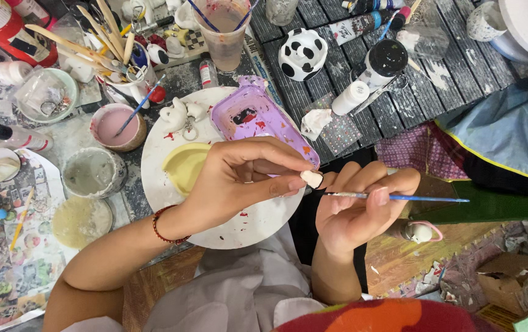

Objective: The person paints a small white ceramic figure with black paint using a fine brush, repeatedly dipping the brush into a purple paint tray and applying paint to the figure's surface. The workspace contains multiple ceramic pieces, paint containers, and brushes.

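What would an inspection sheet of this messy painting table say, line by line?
Surface: paint-stained table, dark slatted mat at right.
Job's things: small cream figurine piece pinched in left hand; thin blue-handled brush in right hand, tip near the piece.
Clutter: round white palette, purple tray, cup of murky water, pink paint pot, cow-patterned figurine, paint bottles, sticks.
Fingers: both hands closed on their things.
Cables: nothing seen.
Surroundings: another person's blue sleeve at right.
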